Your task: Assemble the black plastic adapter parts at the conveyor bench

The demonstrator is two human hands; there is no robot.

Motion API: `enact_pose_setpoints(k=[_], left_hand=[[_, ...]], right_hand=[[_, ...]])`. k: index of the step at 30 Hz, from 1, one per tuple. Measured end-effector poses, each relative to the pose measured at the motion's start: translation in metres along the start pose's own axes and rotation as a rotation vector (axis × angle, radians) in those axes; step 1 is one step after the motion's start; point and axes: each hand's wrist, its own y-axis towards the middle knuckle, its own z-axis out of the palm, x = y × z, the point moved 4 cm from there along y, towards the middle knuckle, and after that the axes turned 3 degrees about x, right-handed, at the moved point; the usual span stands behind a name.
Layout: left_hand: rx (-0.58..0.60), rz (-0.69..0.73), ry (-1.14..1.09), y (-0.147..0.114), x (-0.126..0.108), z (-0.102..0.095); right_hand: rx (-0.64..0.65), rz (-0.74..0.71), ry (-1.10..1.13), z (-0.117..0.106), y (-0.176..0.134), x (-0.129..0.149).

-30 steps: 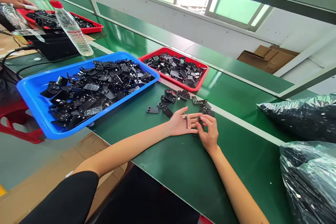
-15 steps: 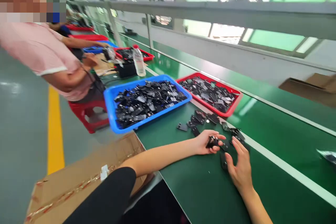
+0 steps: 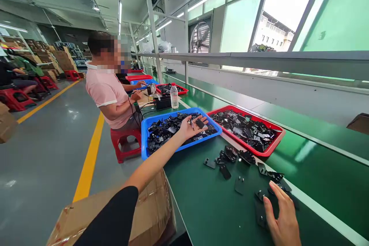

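Note:
My left hand (image 3: 188,128) is over the blue tray (image 3: 143,142), palm up with its fingers loosely spread. A small flat black part (image 3: 199,123) rests across those fingers, and a thin dark piece shows near the thumb. Small black parts fill the tray below. At the lower right, my right hand (image 3: 282,213) has thumb and fingers apart, holding nothing that I can see. It hovers beside several loose black parts (image 3: 260,213) on the green table (image 3: 219,207). More black parts (image 3: 229,153) lie scattered between the two hands.
A red tray (image 3: 276,144) full of similar parts stands behind the loose ones. Beyond the blue tray are a clear bottle (image 3: 174,98) and a black box (image 3: 163,102). A co-worker (image 3: 106,92) sits on a red stool (image 3: 121,146). A cardboard box (image 3: 152,207) stands at the table's edge.
My left hand has moved from the loose parts to above the blue tray, and its fingers have opened out. My right hand remains near the loose parts. The head view has tilted up.

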Motion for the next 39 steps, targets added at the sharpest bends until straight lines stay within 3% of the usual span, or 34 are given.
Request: enact_pose_setpoints(k=[5,10,14,20,30,39], left_hand=[[0.066,0.028,-0.072,0.006,-0.001,-0.024],[0.167,-0.023,-0.126,0.015,0.016,-0.020],[0.296,-0.089,-0.163,0.009,0.036,-0.016],[0.381,-0.116,-0.211,-0.001,0.058,-0.022],[0.383,-0.190,-0.255,0.000,0.068,-0.023],[0.376,-0.172,-0.257,-0.001,0.065,-0.019]], right_hand=[[0.037,0.043,0.013,0.000,-0.001,0.000],[0.045,0.044,0.002,-0.003,-0.001,0.001],[0.052,0.040,-0.015,-0.003,-0.001,0.001],[0.102,0.086,-0.010,-0.003,-0.002,-0.001],[0.130,0.105,-0.029,-0.002,-0.003,-0.002],[0.135,0.067,-0.040,-0.004,-0.001,0.001]])
